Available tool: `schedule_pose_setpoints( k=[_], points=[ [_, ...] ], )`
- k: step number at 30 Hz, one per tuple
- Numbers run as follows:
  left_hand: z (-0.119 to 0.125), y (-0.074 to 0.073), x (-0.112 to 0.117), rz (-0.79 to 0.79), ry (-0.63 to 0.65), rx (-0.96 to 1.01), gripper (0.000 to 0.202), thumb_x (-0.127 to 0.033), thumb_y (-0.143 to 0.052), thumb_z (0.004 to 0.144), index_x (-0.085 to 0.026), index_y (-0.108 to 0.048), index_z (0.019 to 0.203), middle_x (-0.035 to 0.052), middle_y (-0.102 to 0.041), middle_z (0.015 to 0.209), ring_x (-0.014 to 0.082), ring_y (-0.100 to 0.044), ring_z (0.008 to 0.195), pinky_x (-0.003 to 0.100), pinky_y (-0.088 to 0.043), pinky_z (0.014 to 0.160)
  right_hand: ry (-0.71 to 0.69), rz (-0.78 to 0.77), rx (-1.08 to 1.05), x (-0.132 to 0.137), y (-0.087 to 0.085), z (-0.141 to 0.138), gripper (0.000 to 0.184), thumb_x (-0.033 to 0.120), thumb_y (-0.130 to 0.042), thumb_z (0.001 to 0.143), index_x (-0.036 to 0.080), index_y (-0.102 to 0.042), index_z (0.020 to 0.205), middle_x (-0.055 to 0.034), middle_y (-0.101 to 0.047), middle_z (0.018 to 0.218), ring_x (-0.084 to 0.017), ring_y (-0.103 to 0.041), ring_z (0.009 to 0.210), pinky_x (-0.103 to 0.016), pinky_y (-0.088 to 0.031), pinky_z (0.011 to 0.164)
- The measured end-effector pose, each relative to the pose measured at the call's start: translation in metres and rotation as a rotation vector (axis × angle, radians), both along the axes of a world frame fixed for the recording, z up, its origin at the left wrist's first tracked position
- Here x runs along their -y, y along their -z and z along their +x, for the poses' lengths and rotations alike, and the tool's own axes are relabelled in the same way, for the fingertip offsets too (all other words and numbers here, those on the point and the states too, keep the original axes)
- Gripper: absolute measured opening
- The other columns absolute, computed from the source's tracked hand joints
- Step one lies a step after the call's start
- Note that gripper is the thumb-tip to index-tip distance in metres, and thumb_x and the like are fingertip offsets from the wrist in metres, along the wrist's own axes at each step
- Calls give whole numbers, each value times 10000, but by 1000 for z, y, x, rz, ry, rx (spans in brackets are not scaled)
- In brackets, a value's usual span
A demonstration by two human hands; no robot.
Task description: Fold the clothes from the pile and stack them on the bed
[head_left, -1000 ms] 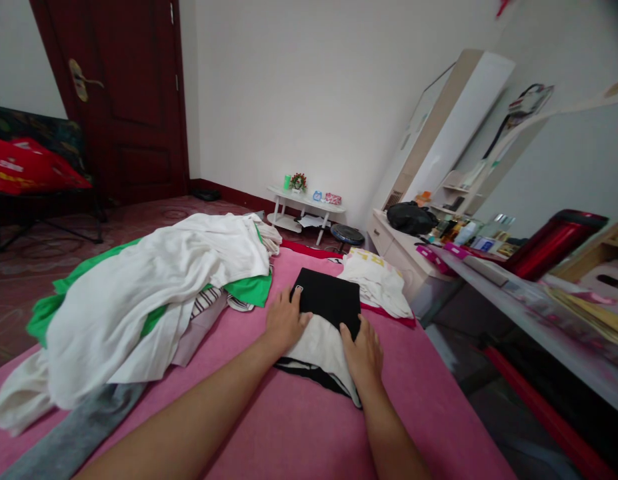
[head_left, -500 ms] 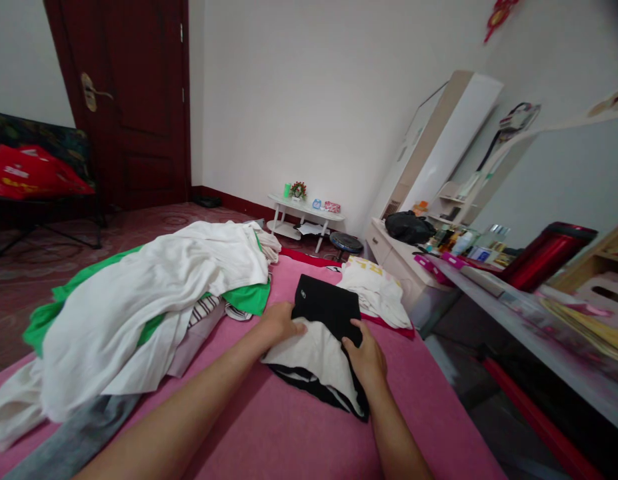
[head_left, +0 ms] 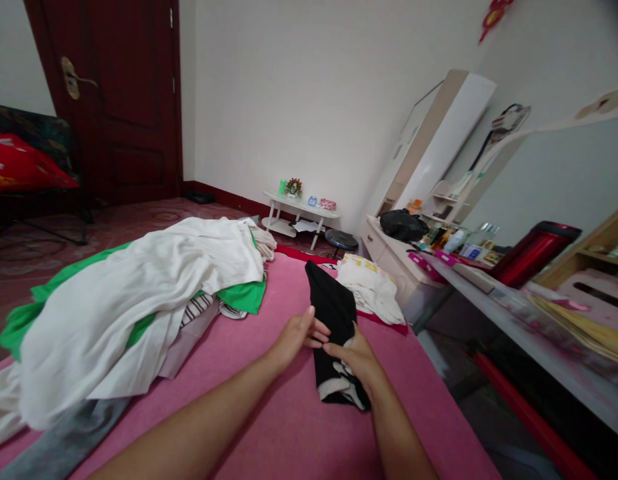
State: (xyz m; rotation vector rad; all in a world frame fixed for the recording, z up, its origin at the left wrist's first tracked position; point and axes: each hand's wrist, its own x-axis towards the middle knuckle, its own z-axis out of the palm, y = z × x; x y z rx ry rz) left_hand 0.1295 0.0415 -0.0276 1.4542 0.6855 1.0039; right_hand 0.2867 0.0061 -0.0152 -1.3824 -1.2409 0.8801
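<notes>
A black garment with a whitish inside [head_left: 333, 303] lies folded into a narrow strip on the pink bed cover [head_left: 269, 400]. Its pale lining shows at the near end; the exact kind of garment is unclear. My right hand [head_left: 359, 357] grips its right side, thumb on top and the other fingers hidden behind or under the cloth. At the left edge of the strip is my left hand [head_left: 301, 339], thumb raised and fingers apart, the fingertips against or just over the fabric.
A heap of white clothes [head_left: 139, 293] with green cloth [head_left: 246, 293] covers the bed's left side. A folded white shirt [head_left: 371, 287] lies at the far right corner. Beside the bed stands a cluttered desk [head_left: 469, 300]; a small white table [head_left: 301, 208] and round stool [head_left: 341, 240] are beyond.
The black garment has been folded over from the left into a narrower strip, covering most of its pale part. My left hand has let go and moved right, close to my right hand.
</notes>
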Motion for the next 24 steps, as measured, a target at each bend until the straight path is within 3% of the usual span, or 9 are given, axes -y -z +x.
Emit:
schedule_pose_setpoints(
  k=[2,4,8,10,14,16,18,21,24],
  points=[
    [-2,12,-9,-26,-104,-16,685,-671,-281,886,-100,-650,805,82,-628,701,176,-605,647,287,-476,625,44,-8,-26,2,5,-4,500,210,-725,562,166,-581,1039,-56,-710,904,-215,-674,798,-318,-534,707],
    [-4,20,-14,44,-197,-52,614,-639,-351,885,-113,-644,771,56,-608,649,157,-572,594,269,-448,597,103,17,3,6,8,-8,444,199,-679,606,163,-594,1041,-43,-707,880,-197,-672,770,-299,-528,695],
    [-4,28,-17,82,-215,-66,585,-595,-312,918,-129,-638,784,47,-618,642,158,-578,594,261,-435,597,261,127,55,6,0,-5,469,259,-651,658,173,-597,1116,-42,-702,920,-196,-663,785,-299,-525,696],
    [-3,30,-17,103,-198,-115,608,-587,-277,928,-130,-648,780,57,-636,657,165,-591,609,264,-432,610,385,217,99,-4,-19,8,506,291,-667,643,164,-611,1129,-51,-699,940,-204,-656,807,-298,-520,707],
    [-1,29,-17,159,-207,-264,626,-565,-229,941,-147,-670,789,52,-660,682,172,-600,634,261,-412,629,593,368,339,-53,-77,57,502,305,-669,601,128,-666,1071,-52,-697,847,-208,-630,752,-290,-494,667],
    [-1,27,-16,180,-206,-328,619,-543,-217,948,-160,-671,773,43,-664,687,174,-602,650,256,-396,630,682,330,504,-84,-102,86,509,314,-659,591,141,-677,1070,-55,-694,828,-217,-620,755,-301,-482,669],
    [-1,24,-15,220,-200,-395,582,-514,-243,949,-173,-660,729,36,-661,688,173,-597,660,250,-373,621,766,229,646,-112,-116,109,535,314,-660,589,183,-673,1108,-70,-699,878,-240,-623,799,-328,-476,700],
    [-1,23,-15,288,-213,-503,491,-467,-330,933,-180,-625,665,24,-636,664,165,-564,630,247,-325,589,796,51,777,-143,-111,129,568,324,-674,596,221,-654,1155,-110,-690,989,-288,-625,891,-386,-464,745],
    [0,24,-17,295,-221,-574,427,-419,-378,916,-183,-613,650,15,-619,638,156,-536,603,249,-281,565,692,-44,791,-157,-78,135,492,330,-716,574,174,-695,1040,-129,-695,918,-284,-640,855,-378,-469,717]
  ],
)
